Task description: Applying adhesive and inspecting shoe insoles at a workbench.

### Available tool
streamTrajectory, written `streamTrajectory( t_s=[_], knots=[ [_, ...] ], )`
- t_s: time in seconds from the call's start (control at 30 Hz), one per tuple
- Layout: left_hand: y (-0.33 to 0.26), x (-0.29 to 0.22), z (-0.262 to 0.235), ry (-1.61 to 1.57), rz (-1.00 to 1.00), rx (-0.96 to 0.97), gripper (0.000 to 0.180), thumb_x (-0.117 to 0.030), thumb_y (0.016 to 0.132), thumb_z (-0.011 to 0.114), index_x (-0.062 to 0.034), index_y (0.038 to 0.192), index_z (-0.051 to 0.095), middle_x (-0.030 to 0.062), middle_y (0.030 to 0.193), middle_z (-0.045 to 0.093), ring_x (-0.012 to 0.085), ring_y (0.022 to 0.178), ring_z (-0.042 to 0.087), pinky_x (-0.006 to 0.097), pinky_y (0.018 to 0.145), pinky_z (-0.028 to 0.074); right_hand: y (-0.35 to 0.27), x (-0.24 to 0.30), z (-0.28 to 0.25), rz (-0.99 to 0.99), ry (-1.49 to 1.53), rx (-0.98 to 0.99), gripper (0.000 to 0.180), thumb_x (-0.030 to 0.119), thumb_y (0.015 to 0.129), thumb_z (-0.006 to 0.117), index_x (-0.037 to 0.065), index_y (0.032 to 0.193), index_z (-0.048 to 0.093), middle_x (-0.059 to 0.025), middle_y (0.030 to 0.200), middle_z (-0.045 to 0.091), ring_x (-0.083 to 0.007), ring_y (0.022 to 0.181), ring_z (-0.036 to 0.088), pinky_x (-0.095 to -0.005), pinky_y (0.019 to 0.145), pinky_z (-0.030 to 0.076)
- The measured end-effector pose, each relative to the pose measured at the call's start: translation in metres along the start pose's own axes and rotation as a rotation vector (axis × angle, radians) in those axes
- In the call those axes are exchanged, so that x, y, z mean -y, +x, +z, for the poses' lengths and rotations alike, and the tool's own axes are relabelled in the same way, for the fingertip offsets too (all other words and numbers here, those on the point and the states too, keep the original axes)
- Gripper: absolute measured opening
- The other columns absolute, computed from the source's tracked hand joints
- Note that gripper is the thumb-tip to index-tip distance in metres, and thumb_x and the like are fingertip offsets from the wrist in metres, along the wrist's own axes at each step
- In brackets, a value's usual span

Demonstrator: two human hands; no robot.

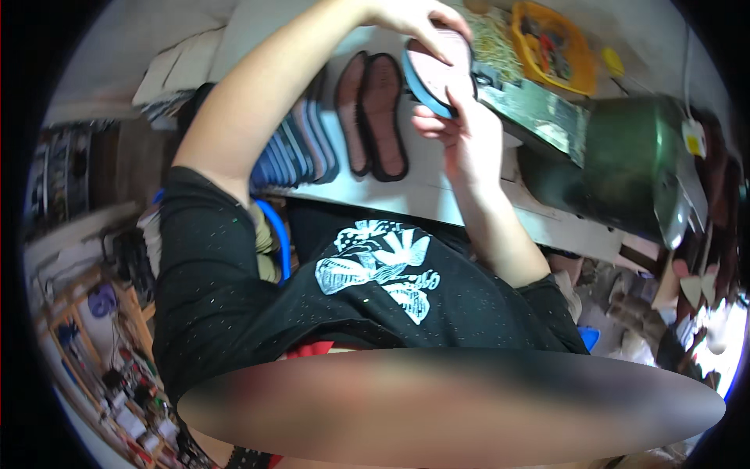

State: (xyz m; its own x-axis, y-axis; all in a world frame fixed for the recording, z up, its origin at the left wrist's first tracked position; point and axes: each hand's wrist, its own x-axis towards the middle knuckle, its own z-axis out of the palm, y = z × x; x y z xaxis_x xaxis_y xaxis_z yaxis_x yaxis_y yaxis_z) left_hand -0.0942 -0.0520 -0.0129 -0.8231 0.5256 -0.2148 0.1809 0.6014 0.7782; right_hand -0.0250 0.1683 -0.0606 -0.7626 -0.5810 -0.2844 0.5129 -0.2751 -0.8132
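Observation:
Near the far edge of the white table, a sole [426,76] with a pinkish face and a light blue edge is held up between both hands. My left hand [426,22] reaches over its far end, fingers closed on it and lying across the face. From the near right side, my right hand [467,129] grips the lower end, thumb on the face and fingers curled beneath. To the left lie two pinkish soles [383,117] with black rims, side by side. Beyond them a row of blue-edged soles [293,148] leans together, partly hidden by my left forearm.
A yellow basket [582,74] holding small tools stands at the far right. Next to it are pale shredded strips [494,47] and a green sewing-machine-like body [629,148]. A stack of white sheets [183,66] sits at the far left. The table's near edge [375,209] runs before my body.

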Motion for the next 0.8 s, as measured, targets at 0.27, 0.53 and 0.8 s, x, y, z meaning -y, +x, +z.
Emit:
streamTrajectory(
  t_s=[0.27,0.53,0.8],
  knots=[
    [-0.005,-0.010,-0.009,0.023,-0.177,0.088,0.045,-0.034,0.075,0.074,-0.0062,0.107,0.057,0.0078,0.103,0.060,0.0166,0.098,0.054,0.032,0.086,0.043,-0.003,0.009,0.003,-0.003,0.027,-0.039,0.041,0.031,0.096,0.049,-0.007,0.109,0.056,-0.0196,0.090,0.067,-0.0231,0.074,0.069,-0.0275,0.061,0.056],
    [-0.041,-0.043,0.025,-0.276,-0.472,-0.126,0.041,-0.031,0.079,0.071,-0.0022,0.104,0.054,0.0100,0.096,0.056,0.0160,0.089,0.052,0.030,0.076,0.045,-0.003,0.007,-0.001,-0.031,0.019,-0.002,0.038,0.026,0.094,0.053,-0.007,0.114,0.055,-0.0201,0.093,0.067,-0.0241,0.078,0.069,-0.0276,0.062,0.057],
    [-0.052,-0.024,0.061,-0.239,-0.475,-0.320,0.043,-0.043,0.076,0.072,-0.0017,0.084,0.065,0.0085,0.073,0.063,0.0115,0.061,0.058,0.023,0.056,0.046,-0.002,0.006,-0.011,-0.047,-0.028,0.013,0.031,0.024,0.090,0.060,-0.002,0.106,0.061,-0.0124,0.090,0.067,-0.0216,0.073,0.068,-0.0314,0.067,0.056]
  ],
)
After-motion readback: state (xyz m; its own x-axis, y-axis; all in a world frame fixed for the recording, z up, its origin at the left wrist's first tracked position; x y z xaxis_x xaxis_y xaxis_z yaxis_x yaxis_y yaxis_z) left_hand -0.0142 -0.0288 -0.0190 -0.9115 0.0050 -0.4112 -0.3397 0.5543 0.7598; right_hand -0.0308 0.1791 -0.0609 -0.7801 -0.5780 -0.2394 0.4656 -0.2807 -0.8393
